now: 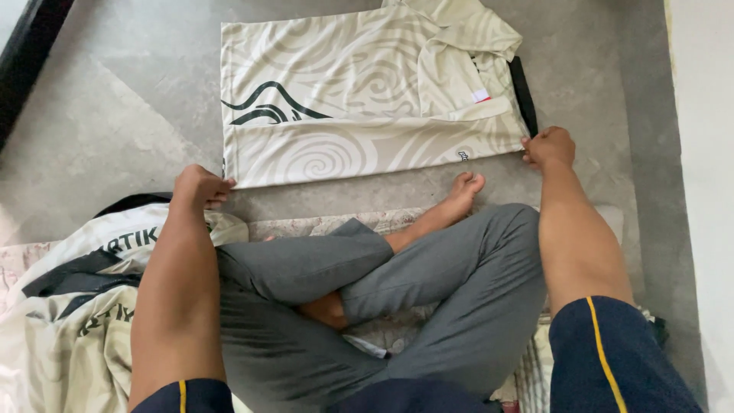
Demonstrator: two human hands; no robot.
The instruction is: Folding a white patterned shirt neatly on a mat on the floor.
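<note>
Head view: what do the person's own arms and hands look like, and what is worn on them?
Both forearms are bare. The left hand and right hand wear no gloves, rings, watch or bands that can be seen. Short dark navy sleeves cover the upper arms; the right sleeve and left sleeve each carry a thin yellow stripe running lengthwise.

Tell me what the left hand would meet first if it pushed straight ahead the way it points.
The left hand already touches the near corner of the folded cream shirt; straight on, it would probably slide onto that shirt.
</note>
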